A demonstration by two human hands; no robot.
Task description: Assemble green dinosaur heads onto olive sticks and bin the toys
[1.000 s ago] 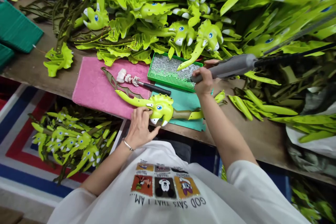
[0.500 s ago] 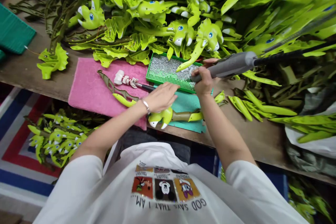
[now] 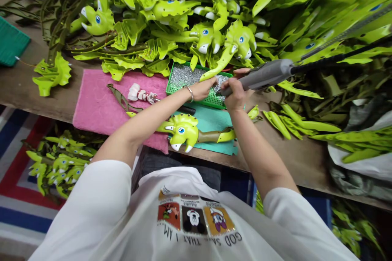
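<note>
My right hand (image 3: pixel 235 93) is wrapped round a grey power screwdriver (image 3: pixel 266 75), tilted over the right end of a green tray (image 3: pixel 211 100) of small silver screws (image 3: pixel 186 74). My left hand (image 3: pixel 202 89) is over the tray, its fingers drawn together among the screws close to the tool's tip; what they pinch is too small to make out. Below my hands a green dinosaur-head toy (image 3: pixel 183 130) with a brown shaft lies on a teal mat (image 3: pixel 208 118). A hand tool with a wrapped handle (image 3: pixel 142 93) lies partly behind my left forearm.
Green toy parts (image 3: pixel 171 12) are heaped along the back of the bench. Slim green pieces (image 3: pixel 277 124) lie at the right. A pink cloth (image 3: pixel 92 98) covers the left part of the work area. Finished-looking toys (image 3: pixel 63 163) are piled below the bench edge. A coiled cord (image 3: pixel 343 34) runs from the tool.
My left hand has moved up and right from above the dinosaur toy to the screw tray, uncovering the toy's head. My right hand keeps its grip on the power screwdriver. The view has shifted slightly.
</note>
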